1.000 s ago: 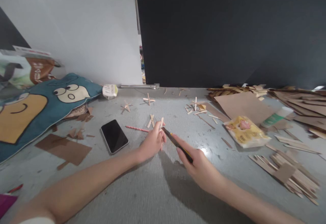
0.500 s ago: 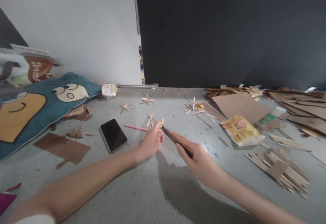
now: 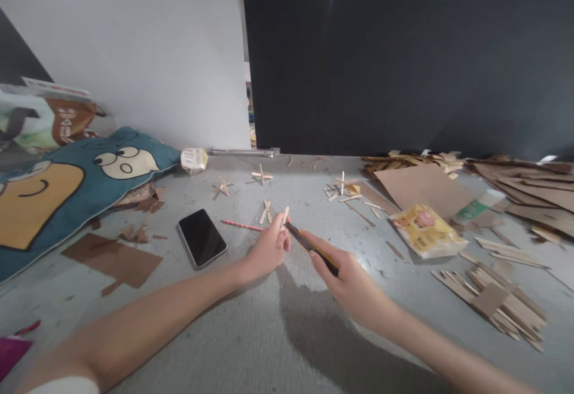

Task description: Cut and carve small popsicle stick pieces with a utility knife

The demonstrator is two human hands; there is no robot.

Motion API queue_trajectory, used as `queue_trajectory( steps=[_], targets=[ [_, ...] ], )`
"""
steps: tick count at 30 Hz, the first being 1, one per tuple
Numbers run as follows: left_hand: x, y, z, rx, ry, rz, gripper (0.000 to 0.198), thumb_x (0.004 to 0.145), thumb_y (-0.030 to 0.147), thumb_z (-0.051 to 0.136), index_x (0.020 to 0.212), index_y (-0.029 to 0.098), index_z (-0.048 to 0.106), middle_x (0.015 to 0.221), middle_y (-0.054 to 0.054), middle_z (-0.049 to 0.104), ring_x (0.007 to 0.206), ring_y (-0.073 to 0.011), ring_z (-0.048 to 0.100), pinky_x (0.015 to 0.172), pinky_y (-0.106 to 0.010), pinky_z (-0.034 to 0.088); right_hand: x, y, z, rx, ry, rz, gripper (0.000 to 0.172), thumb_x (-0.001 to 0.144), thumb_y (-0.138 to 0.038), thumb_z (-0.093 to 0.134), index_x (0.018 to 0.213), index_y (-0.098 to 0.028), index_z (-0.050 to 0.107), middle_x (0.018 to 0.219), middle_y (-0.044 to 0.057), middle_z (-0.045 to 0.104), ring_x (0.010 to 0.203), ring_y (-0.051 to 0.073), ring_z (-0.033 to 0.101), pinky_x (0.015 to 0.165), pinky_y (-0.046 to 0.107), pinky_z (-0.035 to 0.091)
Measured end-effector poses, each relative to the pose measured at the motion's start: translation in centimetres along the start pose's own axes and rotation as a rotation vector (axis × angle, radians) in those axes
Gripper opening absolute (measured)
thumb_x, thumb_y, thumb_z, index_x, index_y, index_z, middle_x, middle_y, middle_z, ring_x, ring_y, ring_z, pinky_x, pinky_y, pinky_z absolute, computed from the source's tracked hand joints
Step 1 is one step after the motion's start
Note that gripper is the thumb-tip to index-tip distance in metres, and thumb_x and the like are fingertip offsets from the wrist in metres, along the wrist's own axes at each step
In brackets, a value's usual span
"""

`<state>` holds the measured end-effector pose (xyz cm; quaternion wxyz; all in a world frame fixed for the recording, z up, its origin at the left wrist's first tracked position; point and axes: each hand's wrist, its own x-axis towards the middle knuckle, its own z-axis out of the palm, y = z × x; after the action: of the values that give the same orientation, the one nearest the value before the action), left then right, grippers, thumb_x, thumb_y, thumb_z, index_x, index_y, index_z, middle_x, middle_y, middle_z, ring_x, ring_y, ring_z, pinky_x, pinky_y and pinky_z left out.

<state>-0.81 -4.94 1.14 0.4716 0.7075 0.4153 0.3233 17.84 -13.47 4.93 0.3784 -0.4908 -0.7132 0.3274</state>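
Note:
Pinched upright in my left hand [image 3: 268, 249] is a short wooden craft stick [image 3: 285, 217], its top end showing above the fingers. My right hand [image 3: 347, 277] grips a black and yellow utility knife [image 3: 316, 249], whose front end touches or nearly touches the stick. Just behind my left hand lies a small cross of craft sticks [image 3: 266, 211]. A red and white patterned pencil [image 3: 242, 225] runs along the table to the left of that hand. Farther back stand two more crossed-stick pieces, one on the left [image 3: 223, 186] and one in the middle [image 3: 262, 174].
A phone [image 3: 202, 237] and cut cardboard [image 3: 112, 260] lie left, near a blue cushion [image 3: 134, 155]. On the right are a yellow tissue pack [image 3: 426, 231], a glue stick [image 3: 479, 205], a bundle of craft sticks [image 3: 493, 301] and stacked cardboard [image 3: 533, 185]. Dark panel [image 3: 403, 59] behind.
The stick in my left hand now stands slightly more upright. Both hands keep their grips, and the whole view has shifted a little.

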Motion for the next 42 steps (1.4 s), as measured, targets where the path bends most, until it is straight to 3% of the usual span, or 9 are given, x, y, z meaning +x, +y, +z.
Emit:
queue_trajectory(
  steps=[3, 6, 11, 19, 27, 30, 33, 35, 42],
  targets=[
    [0.0, 0.1, 0.0, 0.022, 0.0, 0.013, 0.011, 0.101, 0.023, 0.039, 0.112, 0.023, 0.042, 0.068, 0.007, 0.049, 0.044, -0.009, 0.037, 0.047, -0.023, 0.032, 0.5, -0.9, -1.2, -0.002, -0.092, 0.038, 0.053, 0.105, -0.036, 0.041, 0.156, -0.024, 0.054, 0.123, 0.01, 0.079, 0.056, 0.014, 0.063, 0.053, 0.026, 0.055],
    [0.1, -0.1, 0.0, 0.002, 0.012, -0.003, 0.012, 0.1, 0.023, 0.038, 0.112, 0.023, 0.041, 0.068, 0.007, 0.049, 0.045, -0.0091, 0.038, 0.048, -0.023, 0.032, 0.0, -0.3, 0.1, -0.033, -0.043, 0.022, 0.055, 0.105, -0.036, 0.039, 0.155, -0.02, 0.056, 0.116, 0.014, 0.08, 0.058, 0.014, 0.063, 0.057, 0.026, 0.054],
    [0.2, -0.4, -0.1, -0.048, 0.008, -0.029, 0.016, 0.096, 0.023, 0.042, 0.112, 0.022, 0.043, 0.067, 0.006, 0.049, 0.048, -0.01, 0.041, 0.049, -0.023, 0.032, -1.6, 1.3, 3.5, -0.155, -0.025, 0.057, 0.064, 0.105, -0.035, 0.037, 0.163, -0.009, 0.039, 0.053, 0.003, 0.066, 0.036, 0.015, 0.049, 0.046, 0.023, 0.044],
    [0.1, -0.4, -0.1, -0.053, 0.005, 0.002, 0.013, 0.097, 0.022, 0.042, 0.109, 0.024, 0.044, 0.066, 0.007, 0.048, 0.051, -0.0112, 0.039, 0.052, -0.024, 0.031, -0.6, 0.0, 1.4, 0.005, 0.002, 0.009, 0.056, 0.105, -0.04, 0.041, 0.157, -0.021, 0.053, 0.09, 0.012, 0.081, 0.049, 0.017, 0.058, 0.047, 0.027, 0.051],
    [0.1, -0.3, 0.0, 0.001, 0.026, 0.034, 0.015, 0.099, 0.024, 0.041, 0.112, 0.023, 0.046, 0.066, 0.006, 0.05, 0.053, -0.0126, 0.041, 0.055, -0.027, 0.032, 0.4, -1.0, -0.7, 0.068, -0.1, 0.069, 0.054, 0.107, -0.037, 0.04, 0.157, -0.021, 0.052, 0.075, 0.003, 0.076, 0.039, 0.009, 0.037, 0.04, 0.023, 0.039],
    [0.1, -0.3, 0.0, -0.005, 0.03, 0.019, 0.017, 0.099, 0.026, 0.042, 0.115, 0.022, 0.047, 0.065, 0.006, 0.049, 0.053, -0.0127, 0.041, 0.055, -0.027, 0.031, 0.0, -0.6, 0.4, 0.063, -0.059, 0.066, 0.056, 0.106, -0.037, 0.041, 0.159, -0.02, 0.05, 0.091, 0.009, 0.081, 0.046, 0.012, 0.052, 0.044, 0.024, 0.047],
    [0.1, -0.1, 0.0, -0.003, 0.045, 0.009, 0.016, 0.099, 0.026, 0.042, 0.113, 0.021, 0.047, 0.064, 0.006, 0.047, 0.052, -0.0121, 0.041, 0.054, -0.026, 0.031, -0.2, -0.2, 1.5, 0.058, 0.021, 0.009, 0.055, 0.105, -0.037, 0.041, 0.156, -0.021, 0.054, 0.123, 0.015, 0.078, 0.081, 0.021, 0.074, 0.067, 0.031, 0.061],
    [0.0, 0.1, -0.1, -0.001, 0.047, 0.005, 0.015, 0.099, 0.025, 0.041, 0.112, 0.021, 0.046, 0.063, 0.007, 0.046, 0.05, -0.0113, 0.039, 0.053, -0.026, 0.031, -0.3, -0.1, 1.7, 0.061, 0.038, -0.003, 0.055, 0.105, -0.038, 0.041, 0.154, -0.019, 0.056, 0.134, 0.017, 0.073, 0.098, 0.023, 0.075, 0.081, 0.035, 0.062],
    [0.2, -0.6, -0.1, -0.045, -0.021, -0.006, 0.025, 0.103, 0.035, 0.04, 0.124, 0.021, 0.043, 0.07, 0.006, 0.053, 0.045, -0.0092, 0.041, 0.05, -0.024, 0.033, -0.6, -0.7, 1.1, 0.037, -0.008, 0.025, 0.054, 0.105, -0.038, 0.039, 0.154, -0.019, 0.053, 0.1, 0.009, 0.079, 0.057, 0.015, 0.059, 0.06, 0.029, 0.055]
  ],
)
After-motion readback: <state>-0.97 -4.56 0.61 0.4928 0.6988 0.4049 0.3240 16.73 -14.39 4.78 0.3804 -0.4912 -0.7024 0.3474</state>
